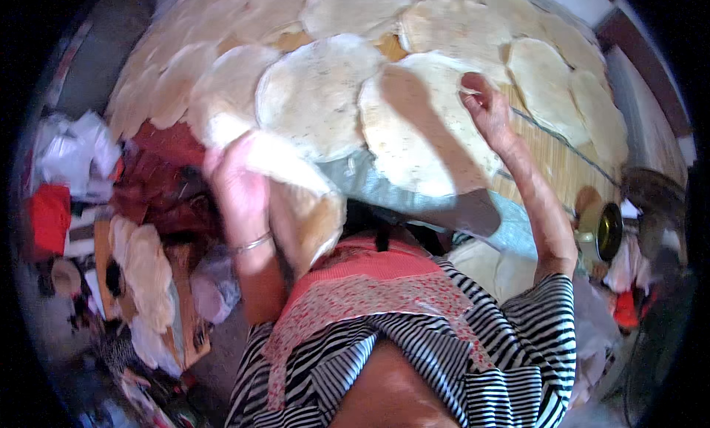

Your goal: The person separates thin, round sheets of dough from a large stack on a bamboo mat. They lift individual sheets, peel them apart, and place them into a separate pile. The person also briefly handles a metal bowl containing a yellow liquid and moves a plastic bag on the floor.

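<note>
My left hand (240, 180), wearing a bracelet and blurred by motion, grips a thin round flatbread (285, 162) that folds and hangs down in front of my body. Farther right, my right hand (484, 110) has its fingers curled in a pinch at the upper right edge of another pale, speckled flatbread (392, 147). That one lies flat, with the shadow of my arm across it. Beside it on the left rests one more round flatbread (318, 95), near the held one.
Many overlapping flatbreads (458, 32) cover the slatted bamboo surface (551, 143). Blue-grey plastic sheeting (362, 178) lies along its near edge. At right stands a cup-like container (608, 232); at left are plastic bags (78, 151) and a board with more flatbreads (148, 273).
</note>
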Demonstrator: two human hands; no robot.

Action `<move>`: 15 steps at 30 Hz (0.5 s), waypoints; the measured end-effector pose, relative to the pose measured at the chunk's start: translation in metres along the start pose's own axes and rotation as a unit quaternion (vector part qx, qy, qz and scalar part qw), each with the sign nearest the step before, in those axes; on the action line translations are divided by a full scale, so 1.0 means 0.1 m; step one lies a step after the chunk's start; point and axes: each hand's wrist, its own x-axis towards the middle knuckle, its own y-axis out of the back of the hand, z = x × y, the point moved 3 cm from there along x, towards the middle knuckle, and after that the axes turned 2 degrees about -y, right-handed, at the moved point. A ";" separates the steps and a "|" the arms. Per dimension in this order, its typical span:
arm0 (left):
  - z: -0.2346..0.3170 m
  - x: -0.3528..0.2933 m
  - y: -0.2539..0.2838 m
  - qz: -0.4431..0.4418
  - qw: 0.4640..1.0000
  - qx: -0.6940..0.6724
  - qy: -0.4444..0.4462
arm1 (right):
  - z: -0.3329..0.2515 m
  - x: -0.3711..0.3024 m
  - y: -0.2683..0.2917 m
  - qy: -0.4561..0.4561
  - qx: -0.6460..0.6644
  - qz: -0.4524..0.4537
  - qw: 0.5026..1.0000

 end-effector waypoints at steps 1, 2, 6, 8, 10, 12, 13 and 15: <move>-0.13 0.04 -0.09 -0.020 0.999 -0.016 0.046 | -0.23 -0.02 -0.21 -0.005 0.135 -0.104 0.985; -0.29 0.11 -0.02 -0.042 0.996 -0.035 0.065 | -0.69 -0.10 -0.41 -0.008 0.188 -0.166 0.968; -0.79 -0.03 -0.25 -0.108 0.984 -0.045 0.133 | -1.25 -0.35 -1.02 -0.007 0.321 -0.282 0.904; -0.91 -0.07 -0.30 -0.128 0.980 -0.018 0.152 | -1.18 -0.40 -1.12 0.047 0.346 -0.257 0.901; -0.93 -0.08 -0.33 -0.147 0.975 -0.026 0.167 | -1.09 -0.42 -1.12 0.015 0.386 -0.259 0.885; -0.95 -0.09 -0.34 -0.160 0.972 -0.032 0.172 | -1.05 -0.42 -1.09 -0.003 0.386 -0.259 0.885; -0.96 -0.09 -0.34 -0.163 0.971 -0.037 0.171 | -1.05 -0.42 -1.09 -0.009 0.397 -0.261 0.880; -0.96 -0.08 -0.35 -0.174 0.969 -0.042 0.168 | -1.04 -0.42 -1.09 -0.020 0.423 -0.261 0.868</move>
